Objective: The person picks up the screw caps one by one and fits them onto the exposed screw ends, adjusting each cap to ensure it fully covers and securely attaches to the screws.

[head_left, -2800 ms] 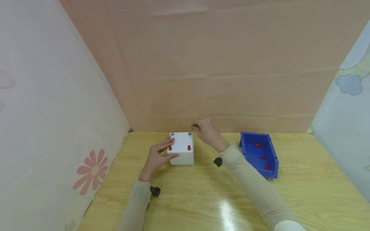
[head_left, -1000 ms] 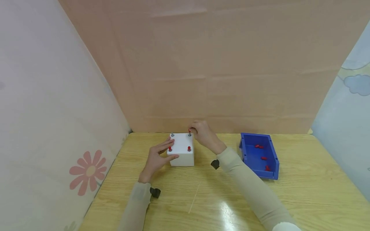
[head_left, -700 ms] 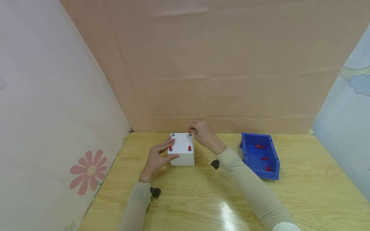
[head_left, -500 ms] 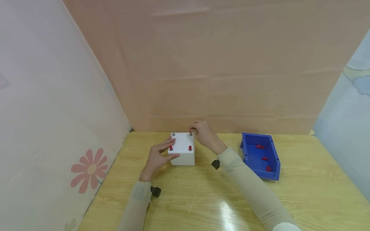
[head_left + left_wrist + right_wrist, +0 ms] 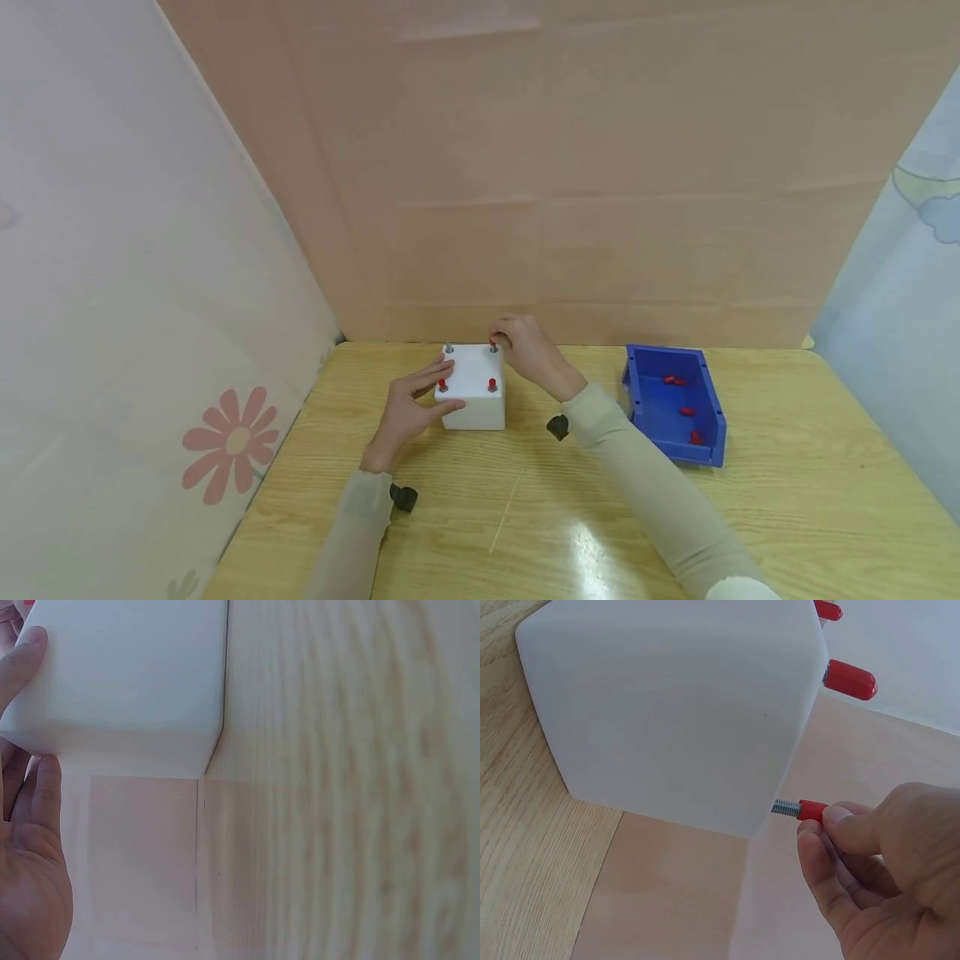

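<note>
A white box (image 5: pixel 471 372) stands on the table with metal bolts upright at its top corners. Red caps (image 5: pixel 492 384) cover the two near bolts, and the far left bolt (image 5: pixel 449 347) is bare. My left hand (image 5: pixel 408 412) grips the box's left side, thumb on the front face and fingers over the top edge. With thumb and forefinger, my right hand (image 5: pixel 534 354) pinches a red cap (image 5: pixel 812 811) at the far right bolt (image 5: pixel 786 807). In the right wrist view the cap sits over the bolt's tip, and bare thread shows below it.
To the right, a blue bin (image 5: pixel 675 450) holds several loose red caps (image 5: pixel 686 412). A brown board (image 5: pixel 600 250) rises behind the wooden table (image 5: pixel 585 533), with a flowered panel (image 5: pixel 112 292) on the left.
My right hand has come slightly left and down, bringing the red cap from beside the far right bolt onto its tip. The left hand keeps its hold on the box.
</note>
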`<state>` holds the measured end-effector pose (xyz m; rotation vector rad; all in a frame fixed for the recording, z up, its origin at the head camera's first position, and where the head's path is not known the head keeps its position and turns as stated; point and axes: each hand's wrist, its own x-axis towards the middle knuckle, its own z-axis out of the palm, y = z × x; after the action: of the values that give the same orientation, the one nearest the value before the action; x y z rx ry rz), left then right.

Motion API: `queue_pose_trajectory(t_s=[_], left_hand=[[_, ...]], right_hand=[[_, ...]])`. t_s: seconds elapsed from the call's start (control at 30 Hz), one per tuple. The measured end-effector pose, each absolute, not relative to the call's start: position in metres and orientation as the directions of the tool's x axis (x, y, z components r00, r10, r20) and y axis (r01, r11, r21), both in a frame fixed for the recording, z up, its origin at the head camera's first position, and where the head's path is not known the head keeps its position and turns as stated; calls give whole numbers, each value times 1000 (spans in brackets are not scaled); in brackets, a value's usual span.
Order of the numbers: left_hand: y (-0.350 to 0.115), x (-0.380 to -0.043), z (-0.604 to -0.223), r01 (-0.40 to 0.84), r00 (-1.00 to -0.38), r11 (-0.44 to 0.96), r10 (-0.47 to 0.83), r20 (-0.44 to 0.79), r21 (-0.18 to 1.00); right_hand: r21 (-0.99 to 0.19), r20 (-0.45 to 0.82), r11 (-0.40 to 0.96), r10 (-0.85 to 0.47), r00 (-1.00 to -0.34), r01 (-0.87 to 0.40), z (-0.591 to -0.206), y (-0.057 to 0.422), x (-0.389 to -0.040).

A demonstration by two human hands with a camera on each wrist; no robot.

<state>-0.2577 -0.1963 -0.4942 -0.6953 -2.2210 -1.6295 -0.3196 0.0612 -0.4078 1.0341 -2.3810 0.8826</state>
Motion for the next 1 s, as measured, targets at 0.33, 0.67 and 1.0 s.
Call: queue_pose_trajectory(t_s=[0.33, 0.67, 1.0], left_hand=[[-197, -257, -494, 544, -838, 246, 198, 508, 802], [-198, -256, -494, 533, -846, 259, 196, 496, 806], [-197, -258, -493, 550, -835, 255, 201, 512, 796]], right_hand=[[-379, 573, 533, -506, -644, -756, -410, 60, -322], [-386, 556, 544, -508, -658, -745, -408, 59, -320], [-397, 545, 550, -502, -671, -735, -408, 61, -319]])
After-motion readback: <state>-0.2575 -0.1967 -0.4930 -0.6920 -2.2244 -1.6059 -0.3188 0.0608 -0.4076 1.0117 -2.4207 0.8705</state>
